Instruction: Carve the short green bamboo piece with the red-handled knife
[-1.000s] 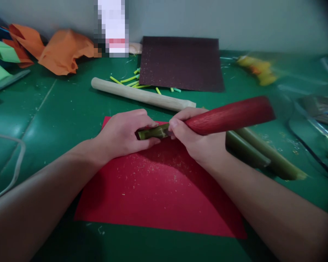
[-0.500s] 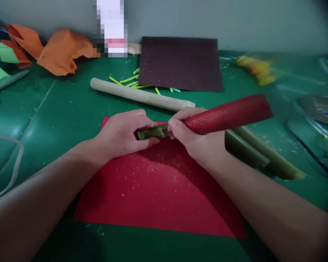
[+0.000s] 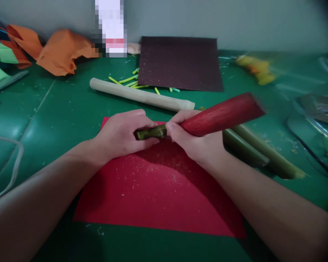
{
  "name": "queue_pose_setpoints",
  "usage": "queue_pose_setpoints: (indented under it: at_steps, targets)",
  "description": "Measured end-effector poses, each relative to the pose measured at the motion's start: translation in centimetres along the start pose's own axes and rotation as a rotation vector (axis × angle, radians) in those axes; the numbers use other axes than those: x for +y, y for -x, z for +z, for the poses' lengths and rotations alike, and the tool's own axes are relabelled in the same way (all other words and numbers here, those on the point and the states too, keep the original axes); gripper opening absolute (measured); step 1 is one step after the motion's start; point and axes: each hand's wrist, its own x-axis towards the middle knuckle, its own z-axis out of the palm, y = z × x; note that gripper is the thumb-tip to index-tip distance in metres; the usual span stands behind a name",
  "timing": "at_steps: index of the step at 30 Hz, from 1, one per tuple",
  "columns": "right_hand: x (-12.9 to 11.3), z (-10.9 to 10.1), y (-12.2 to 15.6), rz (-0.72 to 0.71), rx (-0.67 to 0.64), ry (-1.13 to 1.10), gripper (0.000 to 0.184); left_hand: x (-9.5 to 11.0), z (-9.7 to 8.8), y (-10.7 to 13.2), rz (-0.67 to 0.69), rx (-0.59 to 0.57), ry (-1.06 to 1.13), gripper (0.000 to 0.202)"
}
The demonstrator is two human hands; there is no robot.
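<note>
A short green bamboo piece [image 3: 153, 133] with a ridged node lies over the red sheet [image 3: 153, 196]. My left hand [image 3: 122, 131] is closed around it, thumb on the near side and fingers on the far side. In my right hand [image 3: 190, 140] is a tool with a thick red wooden handle [image 3: 224, 113], which points up and to the right. Its working end is hidden by my fingers at the bamboo's right end. Small pale shavings are scattered on the red sheet.
Behind my hands lie a pale wooden stick [image 3: 139, 94], a dark sheet [image 3: 180, 63] and several yellow-green strips [image 3: 129, 79]. Green bamboo tubes [image 3: 265, 153] lie beside my right forearm. Crumpled orange paper [image 3: 61, 52] is at the back left, a yellow object [image 3: 257, 69] at the back right.
My right hand and the red handle have shifted slightly left, toward the bamboo piece. My left hand and the bamboo have stayed in place.
</note>
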Motion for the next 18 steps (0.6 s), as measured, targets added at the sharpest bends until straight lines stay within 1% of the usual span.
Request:
queue_pose_setpoints:
  at_steps: [8,14,18]
  targets:
    - [0.19,0.33,-0.02,-0.058,0.072,-0.073,0.027,-0.04,0.09,0.06,0.009,0.011,-0.004,0.023]
    - [0.22,0.4,0.03,-0.036,0.077,-0.072,0.025,-0.05,0.06,0.03,0.004,0.006,0.003,0.024]
    - [0.11,0.39,0.08,-0.023,0.102,-0.085,0.021,-0.01,0.02,-0.01,0.004,0.003,-0.005,0.022]
